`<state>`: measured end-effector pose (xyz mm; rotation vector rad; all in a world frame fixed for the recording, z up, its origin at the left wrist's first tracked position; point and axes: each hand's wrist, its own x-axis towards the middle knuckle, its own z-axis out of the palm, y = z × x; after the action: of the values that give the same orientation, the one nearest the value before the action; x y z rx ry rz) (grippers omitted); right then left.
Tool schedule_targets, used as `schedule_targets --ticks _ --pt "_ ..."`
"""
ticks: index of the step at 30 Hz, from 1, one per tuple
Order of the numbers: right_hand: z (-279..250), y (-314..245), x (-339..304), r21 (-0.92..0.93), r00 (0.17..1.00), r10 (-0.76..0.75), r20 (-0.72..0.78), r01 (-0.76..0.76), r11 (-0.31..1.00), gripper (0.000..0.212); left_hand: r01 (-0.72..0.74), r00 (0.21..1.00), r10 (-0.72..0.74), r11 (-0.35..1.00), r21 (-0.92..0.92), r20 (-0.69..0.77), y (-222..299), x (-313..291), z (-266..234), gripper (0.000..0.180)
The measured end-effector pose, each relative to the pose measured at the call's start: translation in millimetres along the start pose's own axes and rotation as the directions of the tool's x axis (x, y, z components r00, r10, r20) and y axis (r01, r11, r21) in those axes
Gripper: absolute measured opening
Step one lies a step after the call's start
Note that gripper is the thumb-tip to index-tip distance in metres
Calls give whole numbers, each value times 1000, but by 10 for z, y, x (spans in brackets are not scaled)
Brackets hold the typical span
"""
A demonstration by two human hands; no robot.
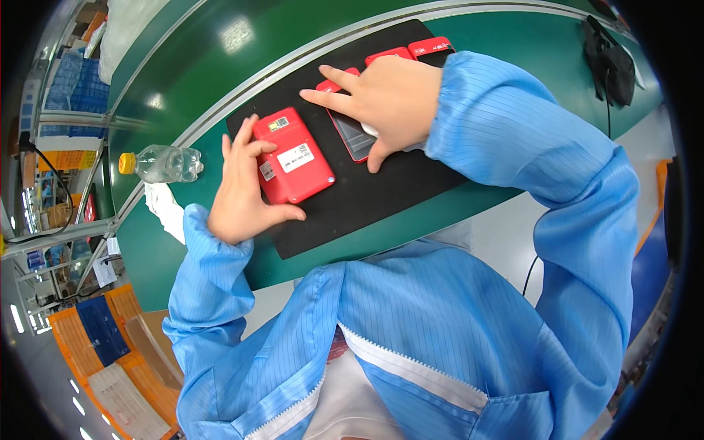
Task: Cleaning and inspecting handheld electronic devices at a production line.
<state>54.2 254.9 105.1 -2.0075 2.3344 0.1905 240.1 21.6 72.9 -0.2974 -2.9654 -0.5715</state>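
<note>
A red handheld device with white labels lies labelled side up on the black mat. My left hand curves round its left side, fingers spread, one fingertip over its edge and the thumb stretched out by its lower end. My right hand reaches over a second red device, whose dark glassy face shows. Its fingers are spread, and the hand hides part of that device. Something small and white peeks out under the palm; I cannot make out what it is.
Two more red devices, one partly behind my right hand and another, lie at the mat's far edge. The black mat rests on a green table. A clear bottle lies at left by white tissue. A black bag sits far right.
</note>
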Motion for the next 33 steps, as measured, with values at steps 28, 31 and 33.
schedule_targets --ticks 28,31,33 --pt "273 -37 -508 154 975 100 -196 -70 986 64 -260 932 198 949 -179 -304 -80 142 136 51" --pt "322 45 -466 197 956 52 -288 6 980 54 -182 917 55 940 -290 -396 -201 80 191 38" --pt "135 208 -563 255 923 101 -372 -3 967 59 -127 897 -41 930 -346 -440 -306 111 198 35"
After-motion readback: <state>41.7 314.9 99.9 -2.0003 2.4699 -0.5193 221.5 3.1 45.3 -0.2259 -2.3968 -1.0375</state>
